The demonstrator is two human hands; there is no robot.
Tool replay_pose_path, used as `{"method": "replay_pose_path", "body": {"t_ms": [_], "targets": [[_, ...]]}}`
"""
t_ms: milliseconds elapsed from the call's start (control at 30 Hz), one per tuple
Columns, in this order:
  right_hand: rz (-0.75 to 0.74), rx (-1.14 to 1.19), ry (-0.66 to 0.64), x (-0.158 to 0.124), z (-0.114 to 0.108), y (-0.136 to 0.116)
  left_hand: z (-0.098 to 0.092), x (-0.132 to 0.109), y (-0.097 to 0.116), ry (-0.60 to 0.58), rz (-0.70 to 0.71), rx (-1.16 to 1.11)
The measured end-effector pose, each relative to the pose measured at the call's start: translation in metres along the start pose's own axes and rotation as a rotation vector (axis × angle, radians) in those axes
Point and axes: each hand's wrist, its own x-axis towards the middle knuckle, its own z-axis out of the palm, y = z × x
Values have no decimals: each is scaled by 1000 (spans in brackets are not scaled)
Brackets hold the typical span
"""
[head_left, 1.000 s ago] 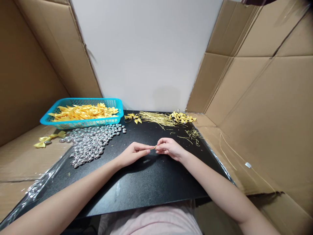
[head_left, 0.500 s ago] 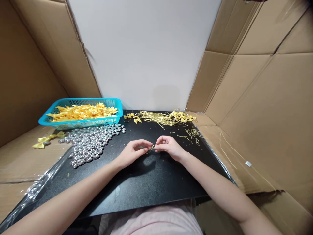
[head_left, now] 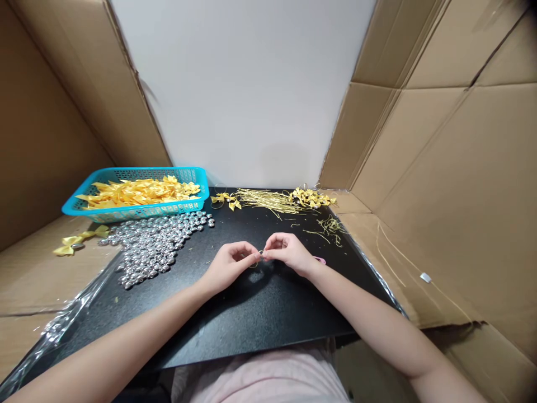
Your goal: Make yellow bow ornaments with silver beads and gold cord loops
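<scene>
Two hands, both yours, meet above the middle of the black desk (head_left: 235, 324) in the head view. Your left hand (head_left: 229, 266) has thumb and fingertips brought together on a thin gold cord (head_left: 260, 253); your right hand (head_left: 291, 254) pinches the same piece from the opposite side. The cord lies to the right of your left hand and to the left of your right, with neither nearer. It is curled, part of it bowing below the left fingertips, so no single long axis can be recorded. Whether the two sets of fingertips touch cannot be told.

Silver beads (head_left: 155, 246) spread over the desk's left side, nearer your left hand. Beyond them sits a turquoise basket (head_left: 200, 168) of yellow ribbon bows (head_left: 142, 192). Straight gold cord lengths (head_left: 268, 201) lie at the far edge, running roughly left to right, between two groups of looped bows (head_left: 312, 197). Cord scraps (head_left: 331, 226) lie beyond your right hand; a pink item (head_left: 320, 260), partly hidden, shows just beside that wrist.
</scene>
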Motion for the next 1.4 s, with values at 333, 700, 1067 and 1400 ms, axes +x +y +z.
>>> {"method": "replay_pose_path", "body": {"t_ms": [333, 700, 1067, 1400], "targets": [[-109, -122, 36, -3, 4, -4, 0, -3, 4, -52, 21, 24], [-125, -154, 19, -3, 8, -3, -2, -3, 0, -134, 58, 129], [-245, -378, 10, -7, 7, -7, -2, -4, 4, -93, 99, 196], [-574, -739, 14, -12, 3, -14, -1, -4, 4, -95, 57, 138]]}}
